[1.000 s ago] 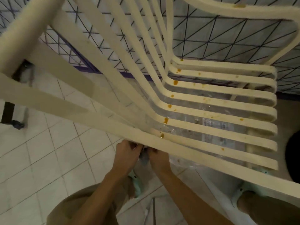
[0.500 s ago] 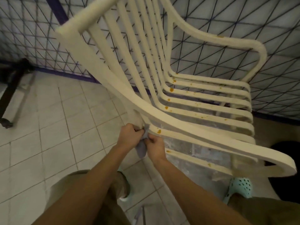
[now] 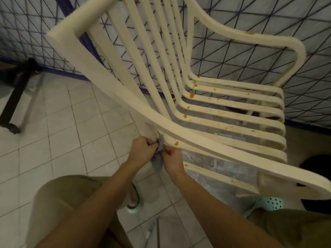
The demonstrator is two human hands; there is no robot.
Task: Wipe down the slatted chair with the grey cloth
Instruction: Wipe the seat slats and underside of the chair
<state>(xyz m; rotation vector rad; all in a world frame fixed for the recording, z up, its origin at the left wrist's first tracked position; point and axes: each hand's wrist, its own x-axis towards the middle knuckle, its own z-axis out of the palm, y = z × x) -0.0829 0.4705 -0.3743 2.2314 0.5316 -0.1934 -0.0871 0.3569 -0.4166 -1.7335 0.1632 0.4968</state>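
Two hands are bunched together at the middle of the view, and between them the grey cloth (image 3: 158, 162) is held. The left hand (image 3: 141, 151) is curled round its upper fold, and the right hand (image 3: 172, 161) is pinched on it from the other side, knuckles almost touching. The cloth is pressed up under the junction where the near armrest (image 3: 232, 154) meets the backrest. Just how much of it touches the plastic cannot be made out, since it is covered by the fingers. A loose tail is left hanging down between the wrists.

The cream slatted chair (image 3: 93, 72) is seen tilted, its back running up to the far left and its seat slats (image 3: 232, 111) spread to the right. Orange spots (image 3: 176, 143) are scattered along the slats, one just beside the right hand. A clear plastic sheet (image 3: 215, 165) is glimpsed beneath the seat.

Pale floor tiles (image 3: 62, 131) are laid out to the left, and a triangle-patterned wall (image 3: 241, 56) is set behind. A black stand (image 3: 14, 97) is parked far left. A mint clog (image 3: 268, 203) is worn at near right.
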